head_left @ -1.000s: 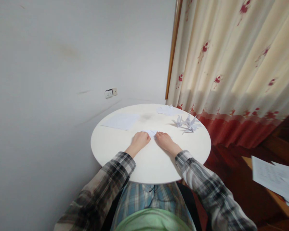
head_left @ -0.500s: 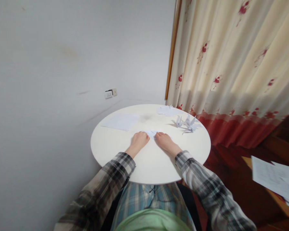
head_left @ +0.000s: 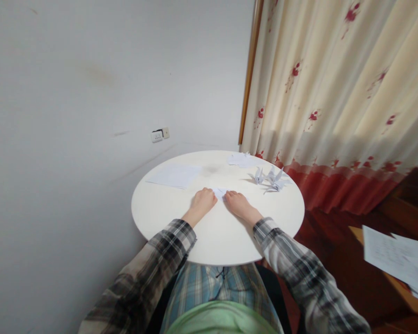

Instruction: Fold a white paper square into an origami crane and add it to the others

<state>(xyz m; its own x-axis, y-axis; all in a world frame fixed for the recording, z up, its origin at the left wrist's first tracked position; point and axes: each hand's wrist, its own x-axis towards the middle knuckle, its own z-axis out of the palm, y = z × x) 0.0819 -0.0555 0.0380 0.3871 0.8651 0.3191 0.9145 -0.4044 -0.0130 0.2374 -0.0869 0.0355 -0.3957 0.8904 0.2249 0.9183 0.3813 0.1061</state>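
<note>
A small folded piece of white paper [head_left: 219, 192] lies on the round white table [head_left: 226, 236], between my two hands. My left hand [head_left: 204, 201] is closed on its left end, knuckles up. From the other side, my right hand [head_left: 236, 202] has its fingers bent and pressed together on the paper's right end. Both hands rest on the tabletop and cover much of the paper, so its exact shape is hidden.
Several folded paper cranes [head_left: 274, 179] stand at the table's right. Flat white sheets [head_left: 174, 176] lie at the back left, and paper pieces [head_left: 242, 160] at the back right. Beyond are a wall socket [head_left: 157, 136], a curtain [head_left: 320, 93] and written papers [head_left: 390, 255] lower right.
My left hand has shifted very slightly, and less of the paper shows over its fingers. My right hand has stayed in place.
</note>
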